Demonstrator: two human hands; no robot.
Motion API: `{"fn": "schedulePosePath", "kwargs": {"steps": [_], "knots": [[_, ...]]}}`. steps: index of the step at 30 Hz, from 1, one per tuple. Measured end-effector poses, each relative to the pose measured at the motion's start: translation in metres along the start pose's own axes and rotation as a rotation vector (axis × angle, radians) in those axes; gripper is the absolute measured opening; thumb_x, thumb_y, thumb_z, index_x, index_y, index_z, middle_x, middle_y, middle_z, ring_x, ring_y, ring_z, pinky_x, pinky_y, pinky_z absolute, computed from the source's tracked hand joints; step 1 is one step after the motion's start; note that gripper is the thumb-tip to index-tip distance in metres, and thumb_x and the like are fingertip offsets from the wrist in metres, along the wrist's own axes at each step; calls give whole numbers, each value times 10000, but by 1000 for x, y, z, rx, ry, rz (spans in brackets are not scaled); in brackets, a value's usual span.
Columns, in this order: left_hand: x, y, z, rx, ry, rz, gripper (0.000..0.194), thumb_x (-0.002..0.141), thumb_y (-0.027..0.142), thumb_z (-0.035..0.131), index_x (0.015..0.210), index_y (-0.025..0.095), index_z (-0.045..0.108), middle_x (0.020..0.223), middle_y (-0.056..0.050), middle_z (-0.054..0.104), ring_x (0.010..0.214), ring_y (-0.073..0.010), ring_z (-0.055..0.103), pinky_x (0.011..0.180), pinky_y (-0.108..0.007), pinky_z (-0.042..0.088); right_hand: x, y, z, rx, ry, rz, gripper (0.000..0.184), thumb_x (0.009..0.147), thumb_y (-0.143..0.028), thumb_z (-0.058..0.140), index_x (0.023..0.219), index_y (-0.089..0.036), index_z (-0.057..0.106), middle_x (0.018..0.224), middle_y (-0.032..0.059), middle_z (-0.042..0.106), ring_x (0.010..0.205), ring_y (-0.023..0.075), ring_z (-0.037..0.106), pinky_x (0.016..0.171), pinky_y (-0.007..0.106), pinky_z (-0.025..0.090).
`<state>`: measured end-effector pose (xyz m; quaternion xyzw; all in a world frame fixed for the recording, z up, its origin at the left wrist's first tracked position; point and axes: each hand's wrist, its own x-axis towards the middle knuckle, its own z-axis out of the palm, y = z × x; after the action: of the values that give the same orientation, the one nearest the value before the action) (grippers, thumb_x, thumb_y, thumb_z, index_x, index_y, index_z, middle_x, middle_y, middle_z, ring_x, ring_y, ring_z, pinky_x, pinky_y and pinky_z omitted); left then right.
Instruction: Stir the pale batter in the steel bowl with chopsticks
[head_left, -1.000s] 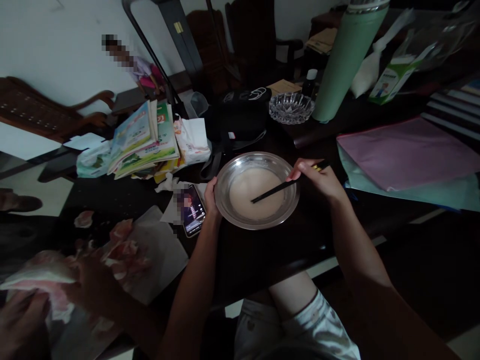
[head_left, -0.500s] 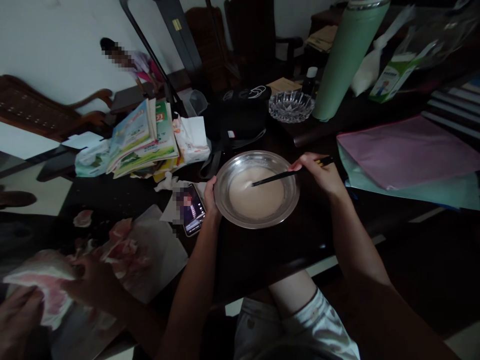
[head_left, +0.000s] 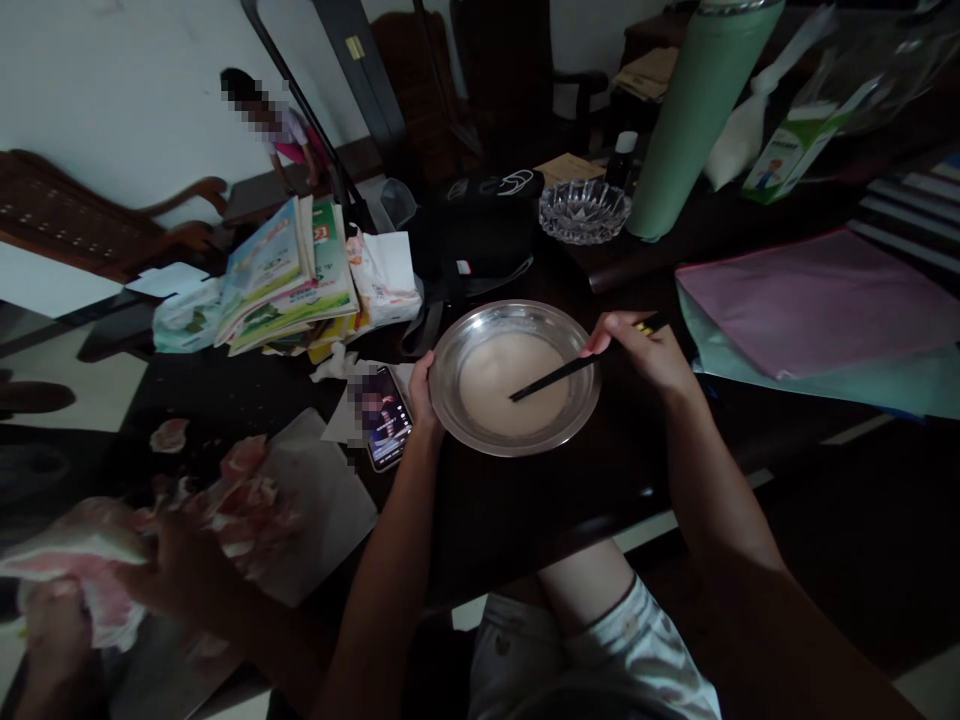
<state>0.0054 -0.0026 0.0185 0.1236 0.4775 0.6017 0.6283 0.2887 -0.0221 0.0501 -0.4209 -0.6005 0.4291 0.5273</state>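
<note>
In front of me a shallow metal bowl rests on the dark table, holding a pale, creamy liquid. My left hand grips the bowl's left rim, thumb up on the edge. Black chopsticks with gold bands near the top are pinched in my right hand, above the bowl's right rim. Their tips dip into the liquid near its middle. Whether it is one stick or a pair pressed together is hard to make out. A lit phone lies just left of my left wrist.
At lower left, another person's hands handle a pink and white peel over a pale sheet with peel pieces. Books, a black bag, a glass ashtray, a green flask and plastic folders surround the bowl.
The chopstick tips have moved slightly right and toward me through the liquid. My left hand stays on the rim. The neighbour's hands and the peel have shifted a little left.
</note>
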Motion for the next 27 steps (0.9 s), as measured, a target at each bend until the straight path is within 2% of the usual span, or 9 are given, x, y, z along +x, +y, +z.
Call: {"fn": "schedulePosePath", "kwargs": {"steps": [3, 6, 8, 11, 13, 18, 22, 24, 27], "knots": [[1, 0, 0, -1, 0, -15, 153, 774, 336, 665, 698, 206, 695, 608, -7, 705, 897, -252, 749, 829, -325, 587, 0, 0, 2, -14, -55, -11, 390, 851, -599, 662, 693, -253, 749, 780, 32, 776, 812, 212, 733, 852, 371, 553], [1, 1, -1, -1, 6, -13, 170, 796, 328, 638, 700, 200, 694, 590, -7, 693, 898, -249, 747, 838, -328, 583, 0, 0, 0, -11, 83, -5, 417, 859, -610, 645, 656, -255, 730, 726, 29, 762, 756, 211, 722, 839, 384, 555], [0, 1, -1, 0, -9, -9, 193, 825, 315, 601, 721, 187, 702, 605, -11, 704, 902, -249, 744, 844, -336, 580, -1, 0, -1, 0, 107, 2, 453, 882, -603, 616, 612, -252, 710, 673, 28, 741, 705, 203, 706, 809, 378, 553], [0, 0, -1, 1, -16, -8, 197, 840, 312, 596, 728, 192, 706, 610, -4, 710, 883, -245, 743, 828, -330, 582, -1, 0, 0, -2, -38, -9, 426, 881, -587, 629, 639, -251, 729, 712, 28, 750, 748, 198, 718, 811, 361, 550], [1, -1, -2, 2, -13, 1, 177, 823, 325, 624, 726, 201, 706, 619, -1, 714, 865, -241, 745, 809, -320, 584, 0, 0, 2, -18, -80, -24, 387, 863, -589, 654, 690, -256, 751, 774, 29, 769, 813, 205, 731, 843, 362, 551], [5, -2, -3, 12, 3, 17, 163, 783, 340, 652, 722, 195, 696, 640, -13, 723, 895, -250, 747, 815, -327, 588, 1, 2, -2, -23, 125, -8, 442, 877, -606, 622, 625, -255, 716, 686, 24, 748, 723, 201, 712, 832, 373, 553], [7, -2, -4, 26, 6, 11, 162, 783, 361, 659, 727, 212, 691, 653, -14, 730, 922, -261, 744, 817, -347, 598, -1, -1, 1, -16, -46, 4, 441, 861, -622, 632, 653, -247, 735, 726, 33, 759, 761, 207, 723, 828, 365, 554], [7, -3, -4, 22, -3, 13, 164, 779, 366, 670, 719, 216, 693, 657, -23, 733, 935, -271, 743, 820, -349, 600, 0, -2, 3, -23, -78, -5, 410, 844, -619, 658, 696, -249, 754, 774, 36, 772, 823, 213, 735, 855, 364, 549], [6, -3, -3, -3, -21, 14, 184, 807, 347, 629, 710, 206, 699, 653, -34, 730, 958, -273, 742, 838, -340, 596, 1, 1, 0, -30, 58, -17, 402, 863, -600, 648, 680, -255, 745, 731, 23, 759, 790, 202, 727, 864, 361, 542]]}}
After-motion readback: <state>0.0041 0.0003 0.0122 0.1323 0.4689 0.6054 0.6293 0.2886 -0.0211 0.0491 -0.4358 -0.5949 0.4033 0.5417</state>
